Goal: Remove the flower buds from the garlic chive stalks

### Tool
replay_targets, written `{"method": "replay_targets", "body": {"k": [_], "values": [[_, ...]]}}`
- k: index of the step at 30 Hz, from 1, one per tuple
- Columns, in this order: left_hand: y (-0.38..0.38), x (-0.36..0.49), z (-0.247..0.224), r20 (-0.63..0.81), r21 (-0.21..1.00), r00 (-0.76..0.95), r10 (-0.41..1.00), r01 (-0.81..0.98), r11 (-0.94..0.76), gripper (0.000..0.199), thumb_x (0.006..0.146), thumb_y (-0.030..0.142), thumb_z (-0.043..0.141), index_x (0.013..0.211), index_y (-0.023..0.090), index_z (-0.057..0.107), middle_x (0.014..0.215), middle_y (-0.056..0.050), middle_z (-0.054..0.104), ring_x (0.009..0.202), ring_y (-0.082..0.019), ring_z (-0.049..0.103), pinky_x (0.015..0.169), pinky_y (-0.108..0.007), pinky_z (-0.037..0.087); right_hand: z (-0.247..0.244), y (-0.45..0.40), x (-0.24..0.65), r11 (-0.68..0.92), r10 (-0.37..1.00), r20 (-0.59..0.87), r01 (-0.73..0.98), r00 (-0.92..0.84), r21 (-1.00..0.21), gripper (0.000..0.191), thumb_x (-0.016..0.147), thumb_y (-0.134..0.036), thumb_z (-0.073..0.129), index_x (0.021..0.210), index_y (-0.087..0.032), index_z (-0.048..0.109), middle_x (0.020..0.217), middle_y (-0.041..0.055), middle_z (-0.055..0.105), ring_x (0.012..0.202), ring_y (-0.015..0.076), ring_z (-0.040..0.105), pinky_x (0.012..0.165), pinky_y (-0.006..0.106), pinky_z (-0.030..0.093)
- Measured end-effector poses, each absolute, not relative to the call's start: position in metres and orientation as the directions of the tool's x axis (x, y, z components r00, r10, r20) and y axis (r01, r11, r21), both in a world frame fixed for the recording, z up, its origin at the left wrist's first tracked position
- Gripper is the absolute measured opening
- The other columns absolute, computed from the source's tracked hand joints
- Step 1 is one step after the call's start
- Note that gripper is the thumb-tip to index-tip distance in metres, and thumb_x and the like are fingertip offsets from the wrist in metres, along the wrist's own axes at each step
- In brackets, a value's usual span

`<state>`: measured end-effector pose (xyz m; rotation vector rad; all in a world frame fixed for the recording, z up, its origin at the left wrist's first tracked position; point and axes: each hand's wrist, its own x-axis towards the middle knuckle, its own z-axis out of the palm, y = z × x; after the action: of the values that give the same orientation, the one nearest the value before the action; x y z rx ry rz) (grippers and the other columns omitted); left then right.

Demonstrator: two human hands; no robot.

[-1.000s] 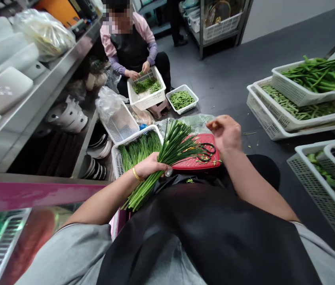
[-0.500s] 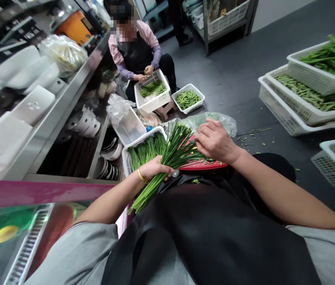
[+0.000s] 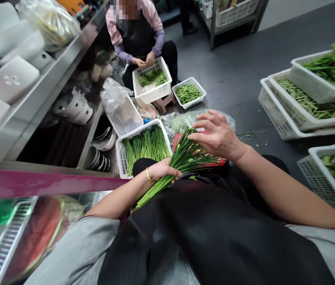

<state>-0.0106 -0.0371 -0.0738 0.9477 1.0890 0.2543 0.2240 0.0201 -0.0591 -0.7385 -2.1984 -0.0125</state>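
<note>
My left hand (image 3: pixel 166 170), a gold bracelet at its wrist, is wrapped round a bunch of long green garlic chives (image 3: pixel 182 156). Their cut ends point down toward my apron, and the tips fan out to the right. Over those tips hovers my right hand (image 3: pixel 215 134), its fingers apart and slightly bent; whether they touch the stems I cannot tell. Beneath the tips a red tray or basin (image 3: pixel 219 162) is mostly hidden. Just beyond my left hand, more chives (image 3: pixel 146 146) lie lined up in a white basket (image 3: pixel 120 158).
A co-worker (image 3: pixel 137 35) sits ahead, hands over a white basket (image 3: pixel 152 95) of greens. Green beans fill a small basket (image 3: pixel 189 106) nearby. Stacked vegetable baskets (image 3: pixel 277 114) stand at right. A steel counter (image 3: pixel 45 95) with white dishes runs along the left.
The bunch and my left hand have shifted slightly right. My right hand's fingers have gone from curled together to spread over the tips. The camera view has tilted down, showing more of the chive basket.
</note>
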Motion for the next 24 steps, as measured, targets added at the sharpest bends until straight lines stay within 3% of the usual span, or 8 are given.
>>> {"method": "replay_targets", "body": {"k": [5,10,13,15,17,18,21,24], "values": [[-0.037,-0.016,-0.077,-0.626,0.76,0.54,0.562,0.262,0.594,0.024,0.052,0.023,0.077,0.061,0.011,0.059,0.048,0.0,0.059,0.04,-0.01,0.052,0.038,-0.021,0.041,-0.063,0.027,0.213,0.838,0.405,0.672,0.546,-0.621,-0.001,0.019,0.089,-0.017,0.05,0.08,-0.024,0.066,0.083,0.0019,0.064,0.102,0.0189,0.056,0.108,0.046,0.034],[-0.035,-0.02,-0.076,-0.591,0.791,0.513,0.623,0.216,0.573,0.02,0.053,0.022,0.073,0.06,0.01,0.058,0.047,0.0,0.057,0.041,-0.01,0.051,0.039,-0.021,0.041,-0.075,0.02,0.212,0.801,0.415,0.637,0.593,-0.65,0.083,0.02,0.086,-0.017,0.049,0.072,-0.016,0.063,0.073,0.0083,0.062,0.084,0.0212,0.057,0.097,0.042,0.043],[-0.034,-0.018,-0.075,-0.558,0.824,0.456,0.694,0.201,0.53,0.018,0.055,0.021,0.071,0.06,0.01,0.057,0.048,0.0,0.057,0.041,-0.01,0.051,0.04,-0.021,0.042,-0.087,0.015,0.21,0.746,0.594,0.551,0.657,-0.586,-0.106,0.016,0.079,-0.017,0.052,0.064,-0.016,0.058,0.065,0.0089,0.057,0.071,0.0215,0.053,0.081,0.042,0.047],[-0.034,-0.017,-0.075,-0.544,0.836,0.431,0.72,0.205,0.509,0.018,0.056,0.02,0.071,0.061,0.011,0.056,0.048,0.001,0.056,0.041,-0.009,0.051,0.041,-0.022,0.042,-0.093,0.013,0.211,0.631,0.765,0.496,0.633,-0.411,-0.449,0.013,0.074,-0.02,0.055,0.061,-0.018,0.054,0.061,0.0065,0.055,0.065,0.0197,0.051,0.073,0.041,0.047],[-0.034,-0.016,-0.077,-0.543,0.838,0.418,0.729,0.215,0.501,0.017,0.057,0.019,0.07,0.06,0.012,0.055,0.048,0.002,0.056,0.041,-0.009,0.05,0.041,-0.021,0.042,-0.094,0.012,0.215,0.454,0.891,0.405,0.402,-0.204,-0.795,0.016,0.075,-0.026,0.056,0.061,-0.02,0.052,0.058,0.0025,0.052,0.06,0.0172,0.05,0.07,0.039,0.048],[-0.034,-0.016,-0.078,-0.544,0.838,0.411,0.731,0.223,0.499,0.017,0.058,0.018,0.07,0.06,0.012,0.054,0.048,0.002,0.056,0.04,-0.009,0.05,0.041,-0.021,0.042,-0.092,0.01,0.218,0.381,0.924,0.357,0.243,-0.137,-0.892,0.019,0.078,-0.031,0.054,0.061,-0.021,0.051,0.057,0.0007,0.05,0.059,0.0165,0.051,0.069,0.038,0.049],[-0.033,-0.018,-0.083,-0.567,0.824,0.392,0.725,0.264,0.501,0.014,0.059,0.014,0.068,0.058,0.012,0.054,0.047,0.002,0.056,0.039,-0.009,0.05,0.04,-0.021,0.041,-0.076,0.001,0.23,0.311,0.93,0.316,-0.058,-0.185,-0.949,0.03,0.086,-0.044,0.05,0.066,-0.022,0.055,0.056,-0.0004,0.051,0.062,0.0177,0.057,0.069,0.039,0.052],[-0.031,-0.019,-0.087,-0.6,0.8,0.378,0.705,0.296,0.522,0.012,0.06,0.011,0.067,0.063,0.013,0.055,0.047,0.004,0.055,0.039,-0.009,0.049,0.041,-0.021,0.041,-0.056,-0.008,0.229,0.521,0.804,0.45,0.098,-0.388,-0.848,0.021,0.085,-0.041,0.061,0.08,-0.021,0.067,0.073,0.0032,0.064,0.074,0.019,0.062,0.076,0.038,0.052]]}}
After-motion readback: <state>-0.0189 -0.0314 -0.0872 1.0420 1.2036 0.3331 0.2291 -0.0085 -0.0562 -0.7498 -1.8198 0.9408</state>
